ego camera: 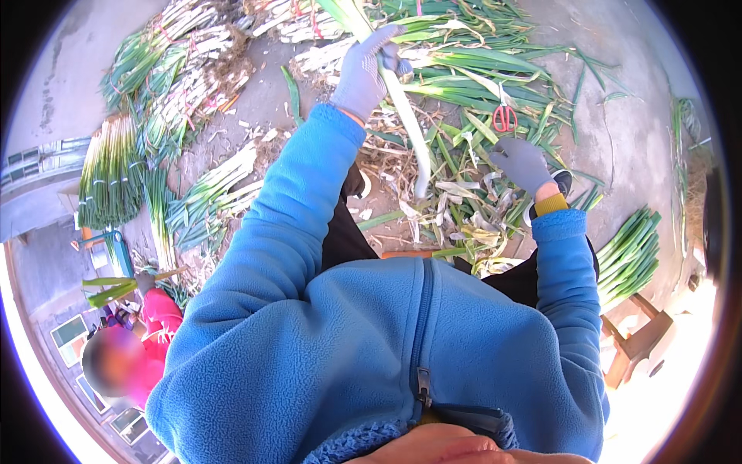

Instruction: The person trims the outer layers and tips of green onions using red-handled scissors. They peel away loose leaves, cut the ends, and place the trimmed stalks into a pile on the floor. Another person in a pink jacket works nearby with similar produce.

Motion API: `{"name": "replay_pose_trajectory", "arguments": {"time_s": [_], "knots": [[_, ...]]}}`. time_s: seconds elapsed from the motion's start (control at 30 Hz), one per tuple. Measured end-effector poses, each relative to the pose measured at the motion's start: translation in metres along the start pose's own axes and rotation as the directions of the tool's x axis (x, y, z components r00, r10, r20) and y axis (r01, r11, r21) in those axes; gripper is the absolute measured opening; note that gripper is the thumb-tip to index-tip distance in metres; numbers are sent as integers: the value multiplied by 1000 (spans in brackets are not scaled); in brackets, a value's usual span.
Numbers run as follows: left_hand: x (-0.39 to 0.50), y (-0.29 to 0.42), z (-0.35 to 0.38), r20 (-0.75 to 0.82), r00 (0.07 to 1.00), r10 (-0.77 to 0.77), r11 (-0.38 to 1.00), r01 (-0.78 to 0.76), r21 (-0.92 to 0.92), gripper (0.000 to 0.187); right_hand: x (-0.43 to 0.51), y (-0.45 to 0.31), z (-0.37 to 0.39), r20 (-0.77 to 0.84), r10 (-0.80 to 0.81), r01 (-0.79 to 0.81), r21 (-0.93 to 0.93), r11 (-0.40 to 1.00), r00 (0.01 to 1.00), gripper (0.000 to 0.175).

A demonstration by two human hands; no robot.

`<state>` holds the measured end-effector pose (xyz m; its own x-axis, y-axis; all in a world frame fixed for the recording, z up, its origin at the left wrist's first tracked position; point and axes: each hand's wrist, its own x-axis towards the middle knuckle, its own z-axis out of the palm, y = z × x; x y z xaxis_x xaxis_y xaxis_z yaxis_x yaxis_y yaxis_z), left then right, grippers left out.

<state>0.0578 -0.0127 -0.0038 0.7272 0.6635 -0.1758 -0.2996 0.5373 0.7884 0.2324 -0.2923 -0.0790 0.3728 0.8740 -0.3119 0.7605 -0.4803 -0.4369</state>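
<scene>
My left hand [365,75], in a grey knit glove, grips a long green onion [407,113]. Its bare white shank slants down toward me, and its green top passes beyond the upper picture edge. My right hand [523,165], gloved alike, hovers low over the trimmings with no object visible in it. Just above its fingers, scissors with red handles [504,118] rest among green leaves. Below both hands spreads a heap of peeled leaves and dry skins [464,203]. Untrimmed green onions [475,61] lie across the ground beyond it.
Tied onion bundles [168,64] cover the ground at the upper left, beside an upright bundle [110,174]. Loose onions [223,188] lie left of my arm. A co-worker in a pink top [159,316] holds leaves. At right, trimmed onions [629,255] lie by a wooden stool [637,336].
</scene>
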Motion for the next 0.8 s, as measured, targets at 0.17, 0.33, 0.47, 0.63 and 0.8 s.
{"name": "replay_pose_trajectory", "arguments": {"time_s": [0.17,0.33,0.47,0.63,0.8], "knots": [[-21,-26,32,70,991,-117,989,110,103,29,2,-10,-9,-123,9,14,183,983,992,28],[-32,-50,47,110,961,-253,939,217,266,30,12,-24,-29,-200,87,35,538,842,976,44],[-36,-71,54,141,948,-287,906,221,362,22,15,-49,-47,-279,118,111,685,720,953,49],[-40,-98,64,176,903,-392,861,293,415,22,17,-66,-49,-300,163,140,773,618,940,44],[-37,-99,69,273,854,-443,854,308,420,31,17,-51,-46,-368,139,229,786,574,919,30]]}}
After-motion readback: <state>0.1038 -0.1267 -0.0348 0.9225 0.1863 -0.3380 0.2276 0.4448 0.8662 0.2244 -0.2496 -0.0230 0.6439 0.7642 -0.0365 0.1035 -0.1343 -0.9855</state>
